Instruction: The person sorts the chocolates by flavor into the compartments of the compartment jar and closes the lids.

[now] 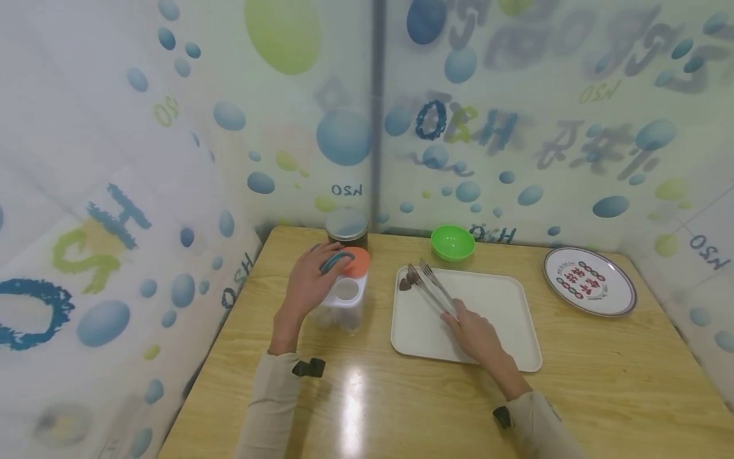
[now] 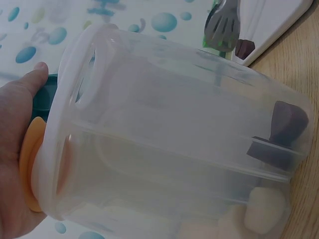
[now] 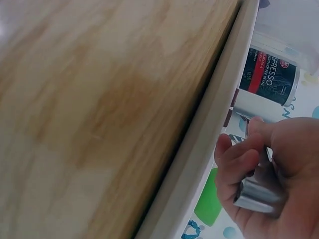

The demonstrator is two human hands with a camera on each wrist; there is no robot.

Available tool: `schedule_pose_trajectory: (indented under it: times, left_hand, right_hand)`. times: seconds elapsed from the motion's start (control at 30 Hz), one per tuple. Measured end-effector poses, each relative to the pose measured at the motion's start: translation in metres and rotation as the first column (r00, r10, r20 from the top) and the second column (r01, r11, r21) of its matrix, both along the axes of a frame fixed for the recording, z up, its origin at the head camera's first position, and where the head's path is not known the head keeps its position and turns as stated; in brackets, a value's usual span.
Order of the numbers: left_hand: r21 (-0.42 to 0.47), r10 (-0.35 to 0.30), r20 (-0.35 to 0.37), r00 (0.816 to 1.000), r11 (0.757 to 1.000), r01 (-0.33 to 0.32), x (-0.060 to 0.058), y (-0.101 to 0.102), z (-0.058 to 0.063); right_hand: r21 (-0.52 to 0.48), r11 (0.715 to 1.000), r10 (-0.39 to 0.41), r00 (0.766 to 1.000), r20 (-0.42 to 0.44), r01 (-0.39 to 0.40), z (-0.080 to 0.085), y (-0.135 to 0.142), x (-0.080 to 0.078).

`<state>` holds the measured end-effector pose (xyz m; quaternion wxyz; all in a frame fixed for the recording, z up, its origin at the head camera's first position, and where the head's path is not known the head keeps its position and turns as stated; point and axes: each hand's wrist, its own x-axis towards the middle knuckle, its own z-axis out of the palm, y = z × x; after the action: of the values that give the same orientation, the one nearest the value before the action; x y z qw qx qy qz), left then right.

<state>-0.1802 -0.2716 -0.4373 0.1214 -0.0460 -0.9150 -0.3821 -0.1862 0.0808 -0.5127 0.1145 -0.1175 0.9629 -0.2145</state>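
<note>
My left hand (image 1: pixel 306 277) is over the top of a clear plastic food container (image 1: pixel 338 312), thumb and fingers about its teal flip cap (image 1: pixel 337 262). An orange cap (image 2: pixel 31 164) lies beside that palm. Through the container wall, dark chunks (image 2: pixel 289 122) and pale pieces (image 2: pixel 265 210) show in separate compartments. My right hand (image 1: pixel 473 328) grips metal serving tongs (image 1: pixel 432 293), their slotted ends spread a little over the left part of a white tray (image 1: pixel 493 306). Dark brown chunks (image 1: pixel 404 284) lie at the tong tips.
Behind the container stands a coffee tin (image 3: pixel 269 77) with a grey lid. A green bowl (image 1: pixel 453 243) is behind the tray, and an oval plate (image 1: pixel 590 284) with red print lies at the right. Patterned walls border the wooden table (image 1: pixel 602 382).
</note>
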Motion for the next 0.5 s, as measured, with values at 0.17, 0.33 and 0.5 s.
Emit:
schedule_pose_trajectory:
  times: [0.17, 0.33, 0.5]
  left_hand:
    - [0.006, -0.002, 0.0, 1.0, 1.0, 0.002, 0.0, 0.0014, 0.0008]
    - [-0.001, 0.0, 0.004, 1.0, 1.0, 0.0, -0.0004, 0.0016, 0.0004]
    - [0.0, 0.005, 0.001, 1.0, 1.0, -0.005, -0.0004, 0.0011, -0.0001]
  right_hand:
    - [0.008, 1.0, 0.002, 0.999, 0.034, -0.002, -0.0032, -0.0029, 0.0006]
    - [0.009, 1.0, -0.007, 0.998, 0.058, 0.007, -0.0045, -0.0042, 0.0011]
    - [0.005, 1.0, -0.012, 0.998, 0.064, 0.012, -0.005, -0.0046, -0.0001]
